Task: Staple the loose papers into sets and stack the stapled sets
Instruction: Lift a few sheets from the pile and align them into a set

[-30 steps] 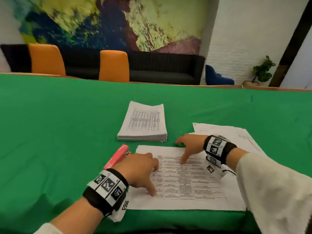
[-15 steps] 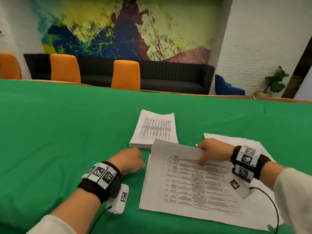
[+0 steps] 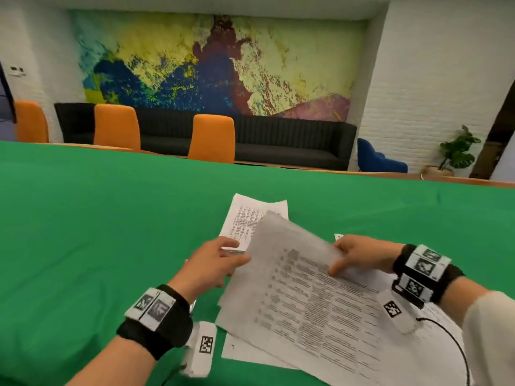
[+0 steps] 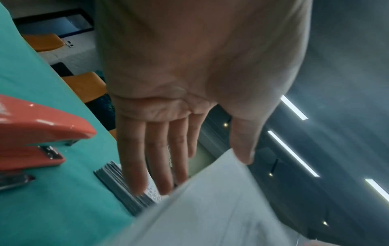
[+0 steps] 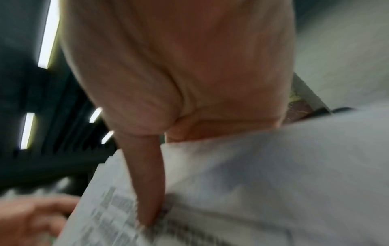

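Paper set [image 3: 303,288] pinched by right hand [image 3: 359,253], left hand [image 3: 211,263] flat-fingered — touching its edge

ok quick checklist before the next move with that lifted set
1. Right hand grips the lifted papers: ok.
2. Left hand holding the set: not ok, its fingers are straight at the edge.
3. Sheets squared up: not ok, a lower sheet juts out near the bottom.
4. Set stapled: cannot tell.
5. Stack reachable on the green table: ok.
6. Stapler clear of the papers: ok.
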Motion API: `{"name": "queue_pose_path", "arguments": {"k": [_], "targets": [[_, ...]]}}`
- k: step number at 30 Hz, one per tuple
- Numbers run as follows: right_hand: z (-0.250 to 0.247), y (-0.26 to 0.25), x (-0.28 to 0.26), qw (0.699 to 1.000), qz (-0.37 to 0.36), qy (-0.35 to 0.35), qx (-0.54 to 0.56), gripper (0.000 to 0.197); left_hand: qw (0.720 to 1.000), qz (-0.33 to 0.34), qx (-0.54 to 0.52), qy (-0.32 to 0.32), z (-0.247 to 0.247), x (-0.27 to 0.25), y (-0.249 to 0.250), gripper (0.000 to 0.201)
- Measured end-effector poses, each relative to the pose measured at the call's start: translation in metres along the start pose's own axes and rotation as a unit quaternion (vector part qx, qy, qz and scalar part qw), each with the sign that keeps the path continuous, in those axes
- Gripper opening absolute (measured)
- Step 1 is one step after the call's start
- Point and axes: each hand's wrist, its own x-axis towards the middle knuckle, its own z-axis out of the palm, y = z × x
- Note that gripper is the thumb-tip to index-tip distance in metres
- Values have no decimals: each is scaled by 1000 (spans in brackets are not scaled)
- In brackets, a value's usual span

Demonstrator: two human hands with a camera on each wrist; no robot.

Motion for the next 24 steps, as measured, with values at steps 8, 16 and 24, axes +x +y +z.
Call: {"name": "queue_pose_path", "arguments": {"k": [8,16,24], "targets": [[47,-4,42,974,44,-62,-212,72,985,-6,172,-31,-6,-2,-19,51],[14,7,-4,1000,-7,-6,26,19,997,15,77,0,-18,-8,-27,72],[21,-26,-49,867,-165,178,435,41,943,99,-318,8,5,-11,10,61]]}}
